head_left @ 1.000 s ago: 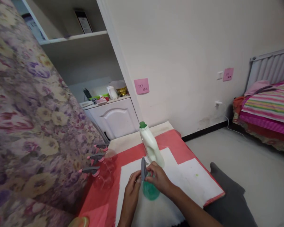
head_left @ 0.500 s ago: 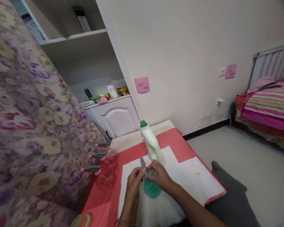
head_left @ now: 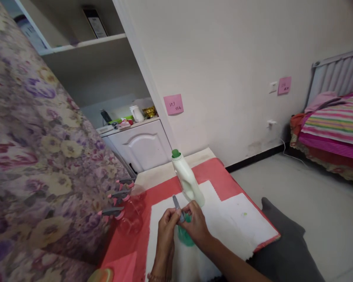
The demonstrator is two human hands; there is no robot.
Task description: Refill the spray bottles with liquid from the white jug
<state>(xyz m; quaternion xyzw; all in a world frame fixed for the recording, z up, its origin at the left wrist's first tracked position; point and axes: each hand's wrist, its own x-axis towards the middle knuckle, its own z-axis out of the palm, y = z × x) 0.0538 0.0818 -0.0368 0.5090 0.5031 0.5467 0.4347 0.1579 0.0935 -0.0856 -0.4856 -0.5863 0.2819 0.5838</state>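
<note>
Both my left hand (head_left: 168,223) and my right hand (head_left: 195,224) pinch a grey spray nozzle (head_left: 177,204) from its two sides. Just beneath it stands a green transparent bottle (head_left: 185,236), partly hidden by my right hand. Its neck is covered by my fingers, so the joint with the nozzle does not show. Behind my hands a pale green jug (head_left: 187,178) with a green cap stands on the white sheet (head_left: 220,219). Several pink transparent spray bottles (head_left: 130,219) with grey and pink heads stand in a row to the left.
A red-covered table (head_left: 213,174) carries the white sheet. At its near left lies a round yellowish lid or jar (head_left: 101,275). A flowered curtain (head_left: 47,156) hangs at the left, beside a shelf cabinet (head_left: 141,145). Dark grey cloth (head_left: 285,243) is at the right.
The view has shifted slightly. My right hand's fingers have moved a little around the nozzle and cover more of the green bottle. Both hands keep their hold.
</note>
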